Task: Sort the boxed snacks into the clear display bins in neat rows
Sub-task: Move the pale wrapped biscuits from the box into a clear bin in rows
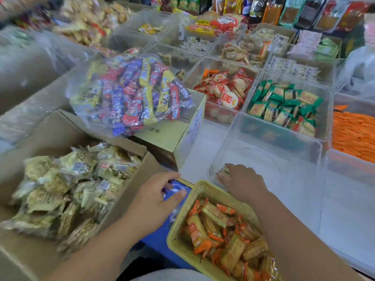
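Behind the work area, clear display bins stand side by side in a grid, already holding red-wrapped crackers (225, 90), green-wrapped biscuits (284, 106) and orange sticks (353, 132).

Head view. Nearest us, an empty clear bin (274, 128) sits on a white counter (203, 151). The right hand (243, 183) lies palm-down in its near left corner, over a single pale packet (224, 171). The fingertips are hidden, so we cannot tell whether they pinch the packet or merely press it. The left hand (156, 197) hovers above a blue stool (162, 236), its fingers loosely curled around nothing we can see.

At left, a cardboard box (129, 195) is full of pale yellow packets (71, 189), lying loose and mixed. A yellow basket (203, 191) of orange-wrapped biscuits (219, 230) rests near the forearms. A clear bag of mixed snacks (129, 92) lies on a smaller carton (172, 136).

We judge the sorting of this bin as barely begun. One packet has reached the corner where a first row would start. No row is formed yet, and the box's contents remain to be transferred.
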The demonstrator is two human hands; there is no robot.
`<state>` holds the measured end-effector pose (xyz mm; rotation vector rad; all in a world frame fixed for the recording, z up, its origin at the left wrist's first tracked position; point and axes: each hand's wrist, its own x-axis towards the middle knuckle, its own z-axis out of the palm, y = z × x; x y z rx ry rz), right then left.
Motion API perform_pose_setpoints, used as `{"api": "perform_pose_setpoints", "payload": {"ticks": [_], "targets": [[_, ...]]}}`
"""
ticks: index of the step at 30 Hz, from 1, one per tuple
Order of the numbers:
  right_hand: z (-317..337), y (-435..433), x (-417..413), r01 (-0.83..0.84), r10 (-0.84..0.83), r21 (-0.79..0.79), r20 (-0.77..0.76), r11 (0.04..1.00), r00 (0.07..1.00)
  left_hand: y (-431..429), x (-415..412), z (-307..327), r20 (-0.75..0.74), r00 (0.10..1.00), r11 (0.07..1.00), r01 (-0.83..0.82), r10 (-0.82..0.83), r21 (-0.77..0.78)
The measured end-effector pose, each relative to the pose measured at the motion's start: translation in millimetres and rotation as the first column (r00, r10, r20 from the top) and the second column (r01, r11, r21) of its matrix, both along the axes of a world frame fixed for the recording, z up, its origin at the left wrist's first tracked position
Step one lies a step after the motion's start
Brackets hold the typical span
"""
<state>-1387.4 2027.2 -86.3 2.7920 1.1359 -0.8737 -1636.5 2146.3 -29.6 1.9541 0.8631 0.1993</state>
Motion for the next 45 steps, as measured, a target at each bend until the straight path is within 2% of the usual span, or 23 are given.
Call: {"api": "perform_pose_setpoints", "payload": {"ticks": [1,3,6,9,13,15,17,20,22,24,29,33,35,38,40,43,45], "targets": [[7,3,-9,-0.004,0.002,0.031,0.065,1.0,0.998,2,-16,4,0.022,0.999,0.998,-0.034,0.033,0.049],[23,17,-43,-0.056,0.041,0.156,0.098,0.986,0.994,12,-65,15,0.026,0.99,0.982,-0.142,0.14,0.124],[39,35,-103,-0.233,0.224,0.331,0.067,0.914,0.972,39,-134,12,-0.12,0.959,0.937,-0.215,0.255,0.276],[51,54,-167,-0.383,0.399,0.439,0.058,0.813,0.915,78,-195,2,-0.389,0.871,0.897,-0.12,0.301,0.426],[52,86,-237,-0.495,0.485,0.44,0.144,0.749,0.863,133,-249,-10,-0.557,0.758,0.861,-0.013,0.34,0.508],[47,102,-264,-0.497,0.485,0.418,0.143,0.761,0.863,163,-264,-12,-0.645,0.709,0.875,0.082,0.286,0.478],[42,115,-287,-0.491,0.48,0.393,0.134,0.777,0.867,192,-271,-15,-0.738,0.654,0.891,0.223,0.163,0.395],[32,128,-311,-0.498,0.474,0.28,0.152,0.821,0.867,226,-277,-23,-0.847,0.525,0.885,0.429,-0.082,0.181],[27,131,-320,-0.495,0.456,0.177,0.218,0.851,0.863,240,-278,-30,-0.881,0.422,0.874,0.486,-0.215,0.019],[26,132,-324,-0.466,0.428,0.119,0.25,0.877,0.869,248,-276,-36,-0.889,0.372,0.854,0.519,-0.266,-0.039],[30,132,-326,-0.443,0.415,0.048,0.272,0.895,0.868,246,-262,-43,-0.931,0.277,0.781,0.625,-0.24,-0.015],[36,142,-332,-0.417,0.41,-0.026,0.245,0.908,0.878,244,-263,-45,-0.918,0.328,0.761,0.647,-0.222,0.048],[38,153,-342,-0.389,0.377,0.014,0.219,0.921,0.9,245,-266,-43,-0.905,0.354,0.746,0.663,-0.238,0.064],[39,174,-367,-0.382,0.383,0.208,0.034,0.901,0.923,250,-271,-38,-0.878,0.403,0.746,0.661,-0.259,0.083],[33,190,-382,-0.387,0.425,0.25,-0.119,0.888,0.898,254,-278,-29,-0.827,0.496,0.771,0.624,-0.266,0.126],[16,210,-395,-0.386,0.405,0.125,-0.255,0.914,0.878,259,-295,-13,-0.733,0.622,0.778,0.591,-0.274,0.212],[4,218,-403,-0.403,0.391,0.007,-0.261,0.915,0.883,256,-312,-7,-0.653,0.7,0.784,0.565,-0.289,0.257]]}}
